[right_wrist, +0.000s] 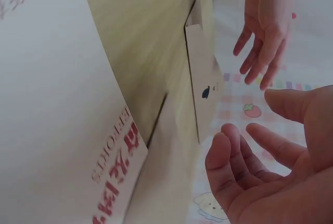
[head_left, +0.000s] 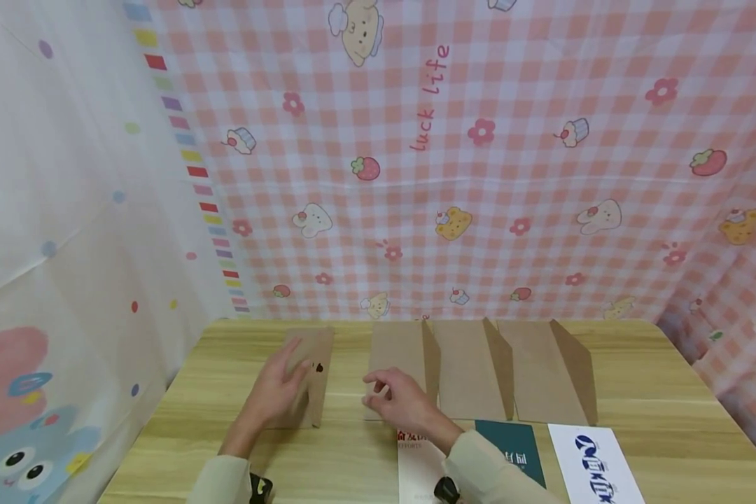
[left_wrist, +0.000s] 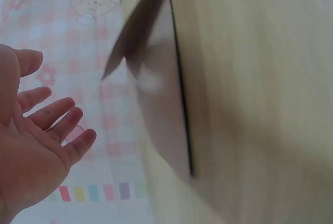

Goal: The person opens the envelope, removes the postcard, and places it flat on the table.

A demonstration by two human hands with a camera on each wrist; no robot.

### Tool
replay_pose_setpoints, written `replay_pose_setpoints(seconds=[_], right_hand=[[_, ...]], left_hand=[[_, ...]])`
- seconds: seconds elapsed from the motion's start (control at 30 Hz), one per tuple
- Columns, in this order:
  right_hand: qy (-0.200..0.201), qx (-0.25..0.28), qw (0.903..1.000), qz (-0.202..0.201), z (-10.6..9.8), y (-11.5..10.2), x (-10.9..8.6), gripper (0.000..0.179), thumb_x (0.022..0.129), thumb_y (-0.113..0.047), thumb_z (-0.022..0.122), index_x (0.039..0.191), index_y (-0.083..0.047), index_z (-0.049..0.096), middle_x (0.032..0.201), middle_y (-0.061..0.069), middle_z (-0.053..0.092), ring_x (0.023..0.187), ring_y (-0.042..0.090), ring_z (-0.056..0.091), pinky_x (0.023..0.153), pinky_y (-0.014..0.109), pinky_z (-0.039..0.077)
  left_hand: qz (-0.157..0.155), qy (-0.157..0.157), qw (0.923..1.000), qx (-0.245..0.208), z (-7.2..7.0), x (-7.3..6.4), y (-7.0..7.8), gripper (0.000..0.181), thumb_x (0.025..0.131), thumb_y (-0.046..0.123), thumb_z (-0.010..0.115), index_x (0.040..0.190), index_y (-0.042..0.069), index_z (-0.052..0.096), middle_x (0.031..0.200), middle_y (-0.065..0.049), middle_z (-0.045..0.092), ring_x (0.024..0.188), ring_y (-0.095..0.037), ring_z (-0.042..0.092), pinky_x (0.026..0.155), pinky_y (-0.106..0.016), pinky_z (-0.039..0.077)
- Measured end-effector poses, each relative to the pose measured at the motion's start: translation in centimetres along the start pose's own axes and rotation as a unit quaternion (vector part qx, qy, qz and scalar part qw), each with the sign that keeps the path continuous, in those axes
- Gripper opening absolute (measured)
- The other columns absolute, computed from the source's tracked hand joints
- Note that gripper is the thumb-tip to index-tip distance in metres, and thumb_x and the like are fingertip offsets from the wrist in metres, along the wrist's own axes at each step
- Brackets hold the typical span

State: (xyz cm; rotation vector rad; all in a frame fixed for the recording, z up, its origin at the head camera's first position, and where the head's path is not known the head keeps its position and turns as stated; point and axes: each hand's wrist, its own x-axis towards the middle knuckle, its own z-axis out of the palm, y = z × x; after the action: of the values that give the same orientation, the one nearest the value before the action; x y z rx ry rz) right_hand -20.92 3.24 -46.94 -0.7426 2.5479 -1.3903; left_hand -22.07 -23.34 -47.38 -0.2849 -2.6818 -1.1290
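Observation:
A brown paper envelope (head_left: 311,344) lies at the left of the table, its flap folded over and bearing a small black mark (head_left: 318,367). Over it hovers my left hand (head_left: 272,392), fingers spread and holding nothing. The left wrist view shows this palm (left_wrist: 36,135) apart from the envelope (left_wrist: 164,94), whose one edge is lifted. My right hand (head_left: 409,404) is above the lower left of a second envelope (head_left: 395,346), whose flap stands out to the right. Its fingers bend loosely with nothing between them, as the right hand (right_wrist: 276,167) shows in the right wrist view.
Two more brown envelopes, a middle one (head_left: 466,364) and a right one (head_left: 532,364), lie with flaps unfolded. Nearer me are a cream card with red lettering (head_left: 416,472), a dark green card (head_left: 526,455) and a white card with blue characters (head_left: 595,465). Patterned cloth (head_left: 453,175) hangs behind.

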Motion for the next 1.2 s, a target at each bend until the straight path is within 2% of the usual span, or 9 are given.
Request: replay_pose_setpoints(seconds=[0.17,0.4,0.67,0.77,0.97,1.1,1.2], right_hand=[[0.001,0.017,0.9998,0.007,0.9,0.4,0.8,0.035,0.094,-0.016,0.067,0.125,-0.001,0.064,0.109,0.017,0.061,0.083,0.016,0.057,0.069,0.028,0.05],[-0.002,0.021,0.9996,0.021,2.6,0.7,1.8,0.039,0.095,-0.017,0.067,0.129,0.0,0.061,0.113,0.019,0.06,0.086,0.015,0.056,0.071,0.028,0.05],[-0.011,0.022,0.9994,0.026,4.2,0.5,2.5,0.051,0.094,-0.02,0.068,0.139,-0.003,0.053,0.12,0.016,0.059,0.084,0.012,0.052,0.071,0.028,0.047],[-0.013,0.013,0.9997,0.017,4.8,0.4,2.9,0.053,0.093,-0.02,0.069,0.141,-0.004,0.052,0.121,0.017,0.059,0.08,0.01,0.05,0.07,0.026,0.045],[-0.015,0.007,0.9998,-0.012,6.1,-0.1,3.6,0.054,0.091,-0.016,0.071,0.141,-0.005,0.054,0.119,0.017,0.058,0.076,0.006,0.047,0.07,0.023,0.044],[-0.03,0.008,0.9995,-0.007,7.0,-0.8,3.7,0.057,0.091,-0.016,0.07,0.144,-0.009,0.052,0.12,0.014,0.056,0.079,0.009,0.048,0.069,0.022,0.044],[-0.042,0.006,0.9991,0.0,7.4,-1.1,3.7,0.059,0.091,-0.018,0.069,0.146,-0.011,0.05,0.121,0.014,0.054,0.085,0.014,0.051,0.07,0.024,0.044]], left_hand=[[-0.01,0.002,0.9998,0.016,-0.4,-0.5,-1.1,0.054,0.101,0.013,0.056,0.149,-0.004,0.038,0.15,-0.029,0.04,0.139,-0.049,0.035,0.114,-0.06,0.025],[-0.032,-0.01,0.9994,0.011,-0.5,-0.9,-2.1,0.053,0.101,0.011,0.055,0.149,-0.006,0.037,0.152,-0.029,0.037,0.141,-0.048,0.033,0.115,-0.059,0.025],[-0.013,-0.015,0.9991,0.036,-0.4,-1.2,-3.1,0.052,0.099,0.004,0.056,0.144,-0.014,0.038,0.147,-0.035,0.04,0.137,-0.05,0.037,0.113,-0.06,0.028],[-0.018,-0.022,0.9984,0.049,-0.4,-1.4,-3.2,0.05,0.099,0.003,0.055,0.143,-0.015,0.039,0.145,-0.036,0.041,0.137,-0.051,0.037,0.113,-0.06,0.029],[-0.028,-0.052,0.9944,0.088,-0.4,-1.6,-3.1,0.05,0.098,0.005,0.055,0.14,-0.017,0.04,0.146,-0.038,0.038,0.137,-0.054,0.033,0.113,-0.062,0.026],[-0.041,-0.093,0.9879,0.117,-0.2,-1.7,-3.2,0.054,0.1,0.01,0.053,0.144,-0.015,0.036,0.149,-0.041,0.029,0.139,-0.057,0.026,0.113,-0.065,0.022],[-0.063,-0.125,0.9808,0.136,-0.1,-1.7,-3.3,0.057,0.102,0.017,0.051,0.148,-0.012,0.033,0.152,-0.041,0.021,0.141,-0.058,0.017,0.113,-0.067,0.016]])
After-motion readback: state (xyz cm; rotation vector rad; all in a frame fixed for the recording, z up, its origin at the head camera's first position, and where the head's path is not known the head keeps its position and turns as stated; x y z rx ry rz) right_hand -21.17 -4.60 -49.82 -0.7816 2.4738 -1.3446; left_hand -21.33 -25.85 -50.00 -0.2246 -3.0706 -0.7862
